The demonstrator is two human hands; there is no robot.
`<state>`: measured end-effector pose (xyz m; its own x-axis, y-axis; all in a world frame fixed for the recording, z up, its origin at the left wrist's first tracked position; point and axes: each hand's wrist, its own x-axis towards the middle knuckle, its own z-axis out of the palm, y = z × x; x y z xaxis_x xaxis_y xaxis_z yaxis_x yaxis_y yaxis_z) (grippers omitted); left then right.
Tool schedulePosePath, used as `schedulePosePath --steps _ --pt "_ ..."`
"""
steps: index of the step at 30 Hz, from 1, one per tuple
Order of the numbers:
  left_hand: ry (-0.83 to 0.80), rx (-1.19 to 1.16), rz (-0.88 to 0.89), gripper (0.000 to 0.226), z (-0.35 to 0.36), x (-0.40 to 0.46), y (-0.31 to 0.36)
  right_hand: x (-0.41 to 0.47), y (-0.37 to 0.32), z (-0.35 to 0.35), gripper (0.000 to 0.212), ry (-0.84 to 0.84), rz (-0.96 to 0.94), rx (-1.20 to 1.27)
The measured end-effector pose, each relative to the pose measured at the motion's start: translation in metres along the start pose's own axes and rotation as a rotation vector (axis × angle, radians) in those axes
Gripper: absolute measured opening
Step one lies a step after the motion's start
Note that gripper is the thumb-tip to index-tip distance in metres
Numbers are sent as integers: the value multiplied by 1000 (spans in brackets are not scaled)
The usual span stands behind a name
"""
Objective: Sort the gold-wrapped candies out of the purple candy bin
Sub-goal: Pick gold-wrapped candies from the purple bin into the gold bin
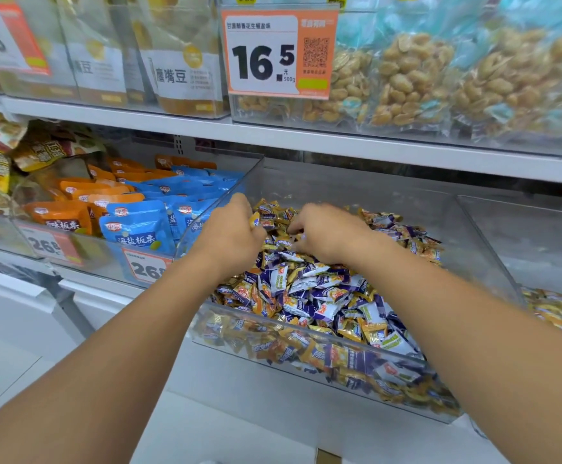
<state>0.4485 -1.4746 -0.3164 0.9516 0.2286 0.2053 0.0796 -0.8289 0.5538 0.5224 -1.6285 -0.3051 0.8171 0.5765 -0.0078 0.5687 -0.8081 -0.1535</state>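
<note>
On the lower shelf [406, 152], a clear plastic bin [306, 360] is filled with a heap of purple-wrapped candies [306, 283] mixed with gold-wrapped candies [370, 329]. Both hands are reached into the far part of the heap. A gold-wrapped piece [255, 220] is pinched in the curled fingers of the left hand [232, 236], just above the pile near the bin's left wall. The right hand [326, 232] is set down on the candies with its fingers curled into the wrappers; whether anything is gripped cannot be told. Just beside the bin on the left, blue packets [139, 229] and orange packets [62, 212] are stacked. Above, a price sign [272, 51] marked 16.5 is fixed before bags of nuts [406, 82].
</note>
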Motion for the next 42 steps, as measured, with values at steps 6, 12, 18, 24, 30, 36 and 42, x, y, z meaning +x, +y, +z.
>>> schedulePosePath --steps 6,12,18,24,30,36,42 --pt "-118 38 38 20 1 -3 -6 9 -3 7 13 -9 -39 -108" --pt "-127 118 30 23 10 -1 -8 0 6 -4 16 4 -8 39" --pt "-216 298 91 35 22 10 -5 -11 6 -18 38 -241 -50 -158" --pt "-201 341 79 23 29 13 -4 -5 6 -8 19 -196 -41 -192" --pt "-126 -26 71 21 21 10 -13 -20 14 -28 15 -24 -35 212" --pt "-150 -330 76 25 4 -3 6 -38 7 -38 27 -7 -10 436" --pt "-403 -591 94 31 -15 -18 41 -113 26 -71 21 -36 -65 935"
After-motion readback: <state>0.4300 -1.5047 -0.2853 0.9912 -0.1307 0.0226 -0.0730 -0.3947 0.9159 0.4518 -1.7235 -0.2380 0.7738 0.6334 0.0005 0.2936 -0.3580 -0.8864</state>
